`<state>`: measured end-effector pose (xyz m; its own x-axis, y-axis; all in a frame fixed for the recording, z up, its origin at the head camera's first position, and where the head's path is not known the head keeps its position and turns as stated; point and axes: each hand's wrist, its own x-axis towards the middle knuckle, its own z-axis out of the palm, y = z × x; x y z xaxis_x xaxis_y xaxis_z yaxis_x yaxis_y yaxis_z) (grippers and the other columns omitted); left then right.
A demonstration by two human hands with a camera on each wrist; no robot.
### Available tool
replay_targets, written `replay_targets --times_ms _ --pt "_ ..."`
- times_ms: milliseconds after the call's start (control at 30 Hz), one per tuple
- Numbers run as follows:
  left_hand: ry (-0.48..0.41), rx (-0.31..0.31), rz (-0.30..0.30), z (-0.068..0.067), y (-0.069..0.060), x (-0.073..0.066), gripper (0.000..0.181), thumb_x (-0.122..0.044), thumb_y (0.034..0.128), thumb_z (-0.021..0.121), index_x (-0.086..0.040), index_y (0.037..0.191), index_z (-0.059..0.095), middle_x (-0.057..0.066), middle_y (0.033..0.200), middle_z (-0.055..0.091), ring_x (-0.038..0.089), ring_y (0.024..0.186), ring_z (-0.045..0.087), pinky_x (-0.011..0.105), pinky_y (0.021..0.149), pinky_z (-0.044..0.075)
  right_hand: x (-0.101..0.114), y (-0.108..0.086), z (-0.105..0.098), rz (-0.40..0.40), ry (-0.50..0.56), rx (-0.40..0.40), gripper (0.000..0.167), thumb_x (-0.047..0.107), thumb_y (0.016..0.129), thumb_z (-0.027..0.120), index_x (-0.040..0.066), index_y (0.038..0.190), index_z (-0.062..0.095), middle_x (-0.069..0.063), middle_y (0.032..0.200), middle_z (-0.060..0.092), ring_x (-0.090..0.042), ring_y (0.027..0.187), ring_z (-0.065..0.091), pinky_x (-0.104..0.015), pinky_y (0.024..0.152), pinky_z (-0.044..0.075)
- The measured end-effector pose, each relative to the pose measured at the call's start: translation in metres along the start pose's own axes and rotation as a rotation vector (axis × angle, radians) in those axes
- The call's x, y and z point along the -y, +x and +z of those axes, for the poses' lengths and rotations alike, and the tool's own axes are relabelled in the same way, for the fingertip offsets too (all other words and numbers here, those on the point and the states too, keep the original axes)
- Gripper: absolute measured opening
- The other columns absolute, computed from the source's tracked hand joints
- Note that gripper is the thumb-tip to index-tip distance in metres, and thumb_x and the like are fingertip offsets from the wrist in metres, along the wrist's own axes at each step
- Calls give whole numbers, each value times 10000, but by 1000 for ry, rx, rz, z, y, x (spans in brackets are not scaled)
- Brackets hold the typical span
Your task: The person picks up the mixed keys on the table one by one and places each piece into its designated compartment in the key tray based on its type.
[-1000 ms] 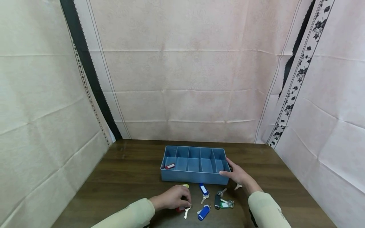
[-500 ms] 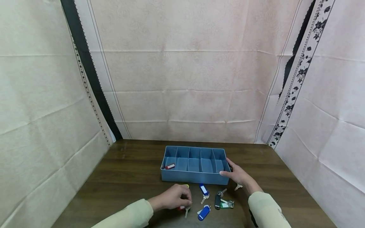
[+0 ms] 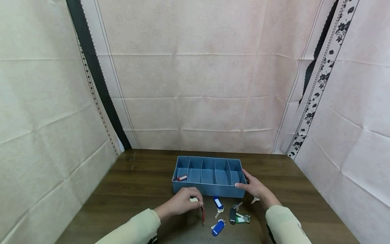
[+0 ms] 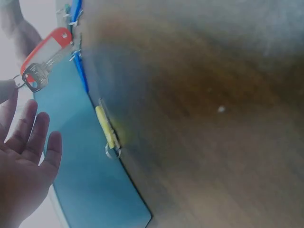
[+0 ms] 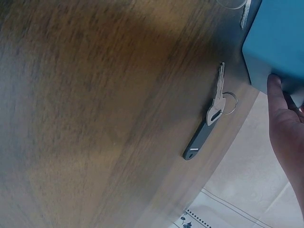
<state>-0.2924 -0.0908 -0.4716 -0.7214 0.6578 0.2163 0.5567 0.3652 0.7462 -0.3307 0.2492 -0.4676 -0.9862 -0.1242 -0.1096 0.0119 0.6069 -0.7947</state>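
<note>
My left hand [image 3: 182, 202] pinches the metal ring of a red key tag [image 4: 33, 57] between thumb and fingertips. A silver key [image 4: 39, 76] hangs on that ring, and the other fingers are spread loosely. In the head view the red tag hangs edge-on below the fingers, just in front of the blue compartment box [image 3: 207, 188]. My right hand [image 3: 257, 188] holds the box by its right end, thumb on the front rim and fingers at the side. Another red tag [image 3: 182, 178] lies in the box's leftmost compartment. A yellow key tag [image 4: 105, 126] lies along the box's front.
On the wooden table [image 3: 128, 193] lie two blue key tags [image 3: 218, 203], a dark tag [image 3: 233, 216] and a green tag [image 3: 242, 219]. A black tag with a key [image 5: 199, 137] lies right of the box. Cloth hangs behind and at both sides.
My left hand has lifted the red key tag with its key off the table and moved it toward the box. The right hand has stayed on the box.
</note>
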Motion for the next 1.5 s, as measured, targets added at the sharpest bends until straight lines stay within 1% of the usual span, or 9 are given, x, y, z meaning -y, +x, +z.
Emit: replay_targets --times_ms 233,367,533,767,900,1033,1200,1333,1500 --pt "34 -83 -58 -14 3 -6 63 -236 938 708 -240 892 750 -80 1025 679 89 980 581 323 900 503 0 -1 -1 -1 3 -1 1023 541 876 689 83 1595 124 -302 1582 187 -552 1406 215 -726 1047 254" --pt "48 -140 -55 -24 4 -9 69 -238 946 697 -260 892 735 -29 1069 686 114 1029 575 366 941 493 -1 1 -1 -3 8 1 1007 529 886 686 89 1596 124 -300 1584 186 -551 1407 213 -725 1050 252" --pt "40 -203 -47 -36 6 -11 97 -218 955 685 -227 870 730 -105 1010 653 130 992 587 381 921 509 -1 2 0 1 20 1 1015 534 878 692 100 1598 124 -289 1589 185 -543 1414 206 -721 1057 246" --pt "-6 -305 -50 -55 12 -13 107 -172 945 692 -183 851 739 -65 1005 656 170 996 595 424 901 521 -2 1 0 2 14 -3 1047 584 854 686 104 1598 127 -297 1584 190 -555 1404 214 -737 1040 250" --pt "8 -363 -98 -65 17 -11 110 -169 936 704 -219 843 734 -59 1007 657 182 966 600 399 861 526 -2 -1 1 3 10 -4 1069 606 840 687 117 1601 117 -287 1589 188 -558 1400 219 -741 1035 253" --pt "-13 -407 -155 -72 21 -8 83 -148 927 713 -196 865 740 -36 995 653 217 874 589 329 711 553 -3 0 0 -3 16 -4 1049 589 847 693 118 1599 133 -282 1588 200 -554 1403 221 -735 1041 254" --pt "25 -453 -163 -80 27 -3 52 -159 930 713 -147 890 743 -38 970 657 192 814 561 289 643 507 -4 1 -3 -6 26 -1 1015 561 858 701 107 1591 167 -284 1581 220 -544 1407 224 -732 1045 255" --pt "52 -492 -173 -86 30 0 55 -168 932 711 -150 889 741 -37 959 656 181 778 541 312 649 483 -4 1 -3 -3 23 -3 1035 581 843 703 103 1588 167 -288 1579 220 -547 1402 231 -739 1034 262" --pt "71 -545 -205 -92 35 6 78 -169 943 693 -155 880 736 -21 973 661 181 831 569 331 743 510 -4 1 -2 -12 18 -3 1032 585 847 698 104 1589 167 -288 1577 226 -547 1401 233 -740 1034 261"
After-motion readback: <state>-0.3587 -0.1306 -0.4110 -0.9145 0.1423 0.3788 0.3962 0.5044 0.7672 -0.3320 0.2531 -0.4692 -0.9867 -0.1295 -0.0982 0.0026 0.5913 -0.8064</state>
